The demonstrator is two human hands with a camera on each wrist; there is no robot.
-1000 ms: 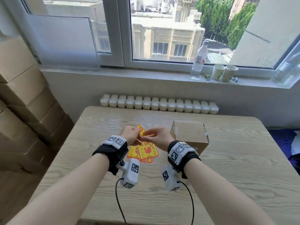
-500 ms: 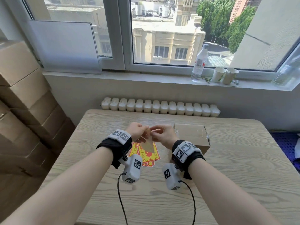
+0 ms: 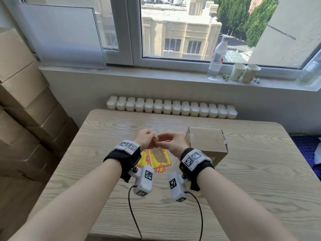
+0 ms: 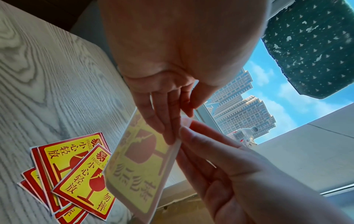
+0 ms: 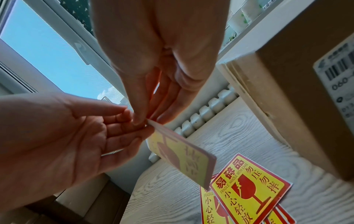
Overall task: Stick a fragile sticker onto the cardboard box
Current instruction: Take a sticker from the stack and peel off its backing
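Both hands hold one fragile sticker (image 3: 159,155) above the wooden table (image 3: 243,197), and it hangs down with its pale back towards me. My left hand (image 3: 152,140) and right hand (image 3: 159,143) pinch its top corner from either side. The left wrist view shows the sticker (image 4: 141,163) edge-on between my left fingers (image 4: 162,121) and the right hand (image 4: 220,159). Below lies a pile of red-and-yellow fragile stickers (image 3: 152,165), also visible as the pile (image 5: 249,189). The sealed cardboard box (image 3: 206,141) stands just right of my right hand, with a barcode label on its side (image 5: 337,78).
Stacked cardboard boxes (image 3: 26,110) fill the left side beside the table. A white radiator (image 3: 172,108) runs behind the far edge. On the windowsill stand a water bottle (image 3: 218,58) and two paper cups (image 3: 245,72). Cables hang from the wrist cameras.
The sticker, a second ago yellow face up above my hands, now hangs below them with its back showing. Both hands have risen slightly above the pile.
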